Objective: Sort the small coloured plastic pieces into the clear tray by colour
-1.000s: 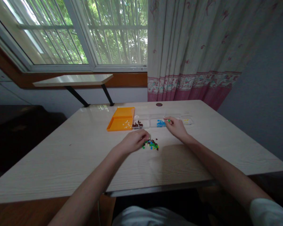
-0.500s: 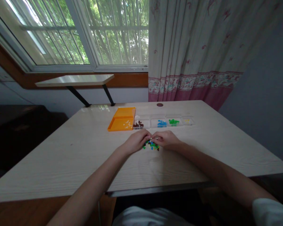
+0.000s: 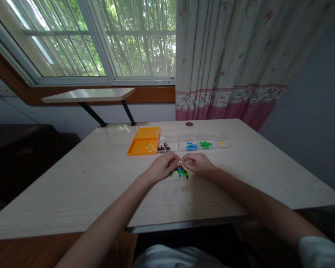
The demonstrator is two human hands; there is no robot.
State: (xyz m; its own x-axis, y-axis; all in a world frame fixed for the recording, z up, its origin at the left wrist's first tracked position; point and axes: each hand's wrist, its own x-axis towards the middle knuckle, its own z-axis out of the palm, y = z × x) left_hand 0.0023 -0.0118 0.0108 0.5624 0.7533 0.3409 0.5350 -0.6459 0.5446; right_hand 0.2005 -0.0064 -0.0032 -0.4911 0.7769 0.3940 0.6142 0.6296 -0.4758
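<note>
Your left hand (image 3: 161,168) and right hand (image 3: 198,164) met over the middle of the table (image 3: 80,186), knuckles up, fingers drawn in narrow. Their fingertips came together on a tiny pale piece (image 3: 181,162), held just above the tabletop. Both hands pinched at it, though it was too small to tell which one bore most of the grip.

Directly under that pinch lay a loose pile of small pieces (image 3: 180,172) in blue, green, yellow and dark colours, on the bare wood between your two hands and touching neither wrist.

Beyond the pile, further from you, a clear sorting tray (image 3: 178,146) stood in a row of compartments. It held brown pieces (image 3: 163,148) at the left end, then blue pieces (image 3: 191,146), then green pieces (image 3: 205,144), and a few yellow pieces (image 3: 221,142) at the right end. An orange lid (image 3: 143,143) lay open, touching the tray's left end, with a few pale bits on it.

Near the table's far edge sat a dark round cap (image 3: 189,124). Behind it hung a pink-bordered curtain (image 3: 226,56), beside a barred window (image 3: 114,37).
</note>
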